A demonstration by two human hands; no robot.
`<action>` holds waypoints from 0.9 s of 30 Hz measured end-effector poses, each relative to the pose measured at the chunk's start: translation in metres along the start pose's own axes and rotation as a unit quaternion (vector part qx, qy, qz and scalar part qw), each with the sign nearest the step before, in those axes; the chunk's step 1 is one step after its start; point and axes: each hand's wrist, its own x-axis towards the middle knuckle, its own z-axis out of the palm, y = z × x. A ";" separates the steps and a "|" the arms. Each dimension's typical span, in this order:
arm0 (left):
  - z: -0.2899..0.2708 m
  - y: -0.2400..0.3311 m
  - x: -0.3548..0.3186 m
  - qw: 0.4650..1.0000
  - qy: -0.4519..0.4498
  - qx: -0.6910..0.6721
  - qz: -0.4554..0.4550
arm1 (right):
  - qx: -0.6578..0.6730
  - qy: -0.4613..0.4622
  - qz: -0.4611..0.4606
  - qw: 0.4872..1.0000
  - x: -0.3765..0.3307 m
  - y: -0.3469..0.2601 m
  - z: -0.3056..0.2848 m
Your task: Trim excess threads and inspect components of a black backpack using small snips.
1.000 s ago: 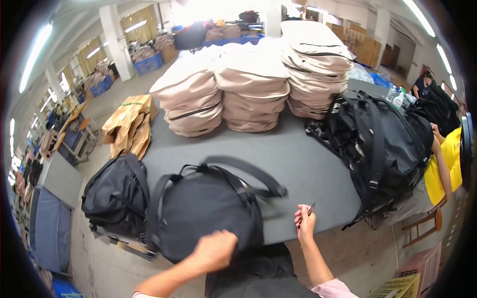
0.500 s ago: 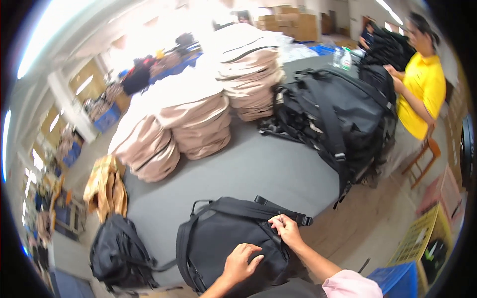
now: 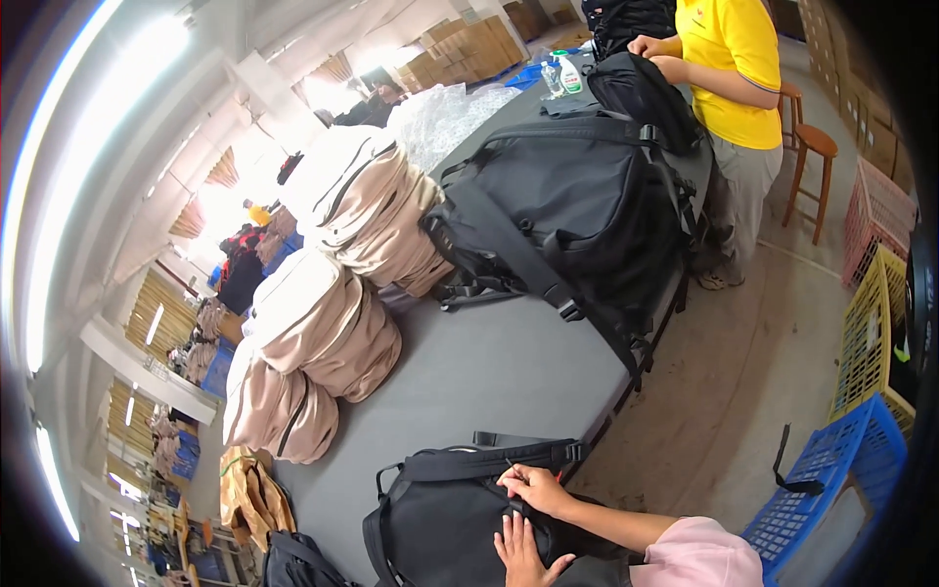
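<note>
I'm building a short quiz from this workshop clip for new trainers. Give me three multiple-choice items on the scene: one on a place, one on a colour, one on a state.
1. Where does the black backpack under the person's hands lie?
A. On the floor
B. On the near end of the grey table
C. In the blue crate

2. What colour are the stacked bags at the table's left side?
A. Beige
B. Red
C. Green

3. How does the left hand rest?
A. Closed in a fist
B. Raised off the bag
C. Flat, fingers spread, on the bag

Answers: 1 B, the backpack sits on the table's surface. 2 A, the piles are all pale tan. 3 C, its palm lies open on the fabric, while the right hand pinches at the top strap.
</note>
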 end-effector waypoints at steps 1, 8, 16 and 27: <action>0.005 0.002 0.000 1.000 0.008 0.015 0.000 | -0.005 -0.011 -0.001 1.000 -0.001 0.000 -0.004; 0.024 0.024 0.020 0.998 0.024 0.059 -0.011 | -0.043 -0.007 -0.017 0.999 -0.009 0.002 -0.041; 0.061 0.011 0.027 0.997 -0.009 0.070 -0.028 | -0.095 -0.026 0.017 0.995 -0.019 -0.004 -0.071; 0.049 0.026 0.043 0.959 -0.048 0.279 0.015 | -0.080 -0.043 -0.001 0.996 -0.029 -0.032 -0.065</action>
